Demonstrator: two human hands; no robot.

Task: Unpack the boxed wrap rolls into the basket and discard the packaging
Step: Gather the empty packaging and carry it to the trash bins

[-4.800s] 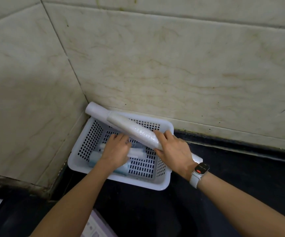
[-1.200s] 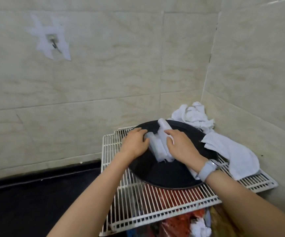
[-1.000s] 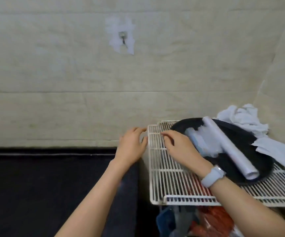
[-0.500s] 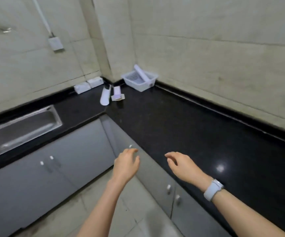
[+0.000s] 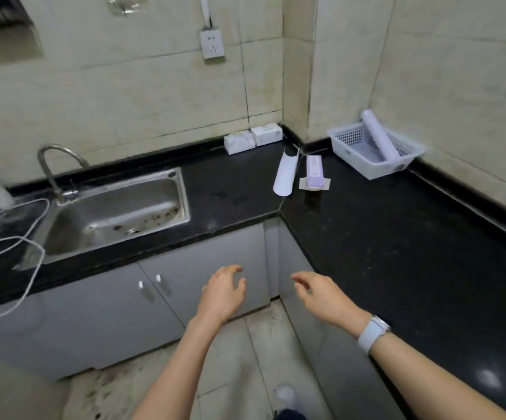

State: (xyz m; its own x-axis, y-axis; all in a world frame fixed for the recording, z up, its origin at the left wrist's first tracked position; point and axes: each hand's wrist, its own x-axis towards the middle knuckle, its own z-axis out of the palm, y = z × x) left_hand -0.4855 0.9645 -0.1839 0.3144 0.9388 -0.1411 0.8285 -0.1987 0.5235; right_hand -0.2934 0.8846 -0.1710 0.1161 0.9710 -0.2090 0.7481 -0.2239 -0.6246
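Neither grip holds anything — left hand (image 5: 223, 294) and right hand (image 5: 321, 297) hang loose-fingered, well short of the lilac box (image 5: 314, 176) on the worktop (image 5: 397, 237). Its long axis points away from the person, right hand nearer; basket (image 5: 348, 153) beyond.

One head-worn wide-angle view looks forward and down from standing height into the inner corner of an L-shaped black counter (image 5: 397, 237), so the tiled walls bow at the picture's edges. The left hand (image 5: 223, 294) and right hand (image 5: 324, 298) sit low and near the lens with the floor beneath, while the sink (image 5: 115, 207) lies at mid-distance on the left. The basket (image 5: 367, 159) stands farthest off, at the upper right against the wall; there is no second view to share ground with.
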